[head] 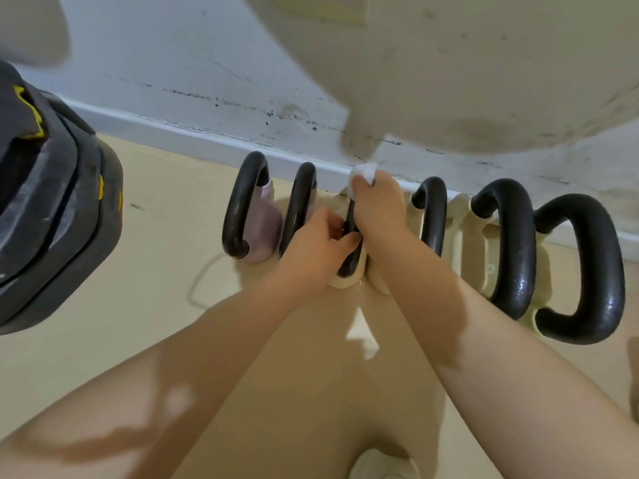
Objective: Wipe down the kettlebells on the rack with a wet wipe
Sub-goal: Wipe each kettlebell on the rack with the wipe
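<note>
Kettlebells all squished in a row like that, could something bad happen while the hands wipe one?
Maybe. The left hand and right hand are wedged between close neighbours, so fingers could get pinched if the middle kettlebell tips. The wet wipe sits bunched at the top of the right hand and might slip out. The floor looks shiny beside the row, perhaps damp, so feet could slide.

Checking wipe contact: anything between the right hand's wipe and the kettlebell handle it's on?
Nothing visible. The right hand presses the wet wipe against the kettlebell handle; the left hand grips that handle lower down.
</note>
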A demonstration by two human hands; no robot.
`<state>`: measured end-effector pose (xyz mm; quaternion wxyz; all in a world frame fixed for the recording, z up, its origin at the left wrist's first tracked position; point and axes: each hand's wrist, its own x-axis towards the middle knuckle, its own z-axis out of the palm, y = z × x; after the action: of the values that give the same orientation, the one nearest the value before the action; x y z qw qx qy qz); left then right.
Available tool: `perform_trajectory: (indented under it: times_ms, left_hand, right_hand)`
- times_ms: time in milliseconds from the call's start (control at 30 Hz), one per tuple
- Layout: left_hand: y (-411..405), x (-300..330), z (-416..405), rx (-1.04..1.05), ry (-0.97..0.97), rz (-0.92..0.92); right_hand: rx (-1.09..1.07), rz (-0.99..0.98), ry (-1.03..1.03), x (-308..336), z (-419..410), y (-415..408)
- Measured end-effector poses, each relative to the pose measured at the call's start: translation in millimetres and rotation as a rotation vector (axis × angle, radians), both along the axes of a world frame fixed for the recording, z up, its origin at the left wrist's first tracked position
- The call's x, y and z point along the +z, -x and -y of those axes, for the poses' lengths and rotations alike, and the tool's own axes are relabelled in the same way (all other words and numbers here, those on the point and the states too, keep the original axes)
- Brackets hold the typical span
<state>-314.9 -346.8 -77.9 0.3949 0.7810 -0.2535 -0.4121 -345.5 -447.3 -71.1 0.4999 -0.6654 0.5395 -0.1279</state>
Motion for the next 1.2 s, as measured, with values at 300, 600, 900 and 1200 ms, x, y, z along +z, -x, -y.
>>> perform_trajectory:
  times_ms: [300, 600, 900, 1200]
  left_hand:
    - [-8, 15, 11, -0.065, -0.043, -0.029]
    - [-13, 20, 13, -0.207, -0.059, 0.086]
    - [-12, 17, 11, -0.139, -0.047, 0.032]
    - [-6, 14, 10, -0.109, -0.021, -0.044]
  right_hand:
    - [0.026, -0.017, -0.18, -1, 18, -1]
    - [0.096, 0.033, -0.24, -3, 30, 2]
    - [0.316, 0.133, -0.002, -12, 28, -2]
    - [0.836, -0.235, 0.159, 1, 67, -11]
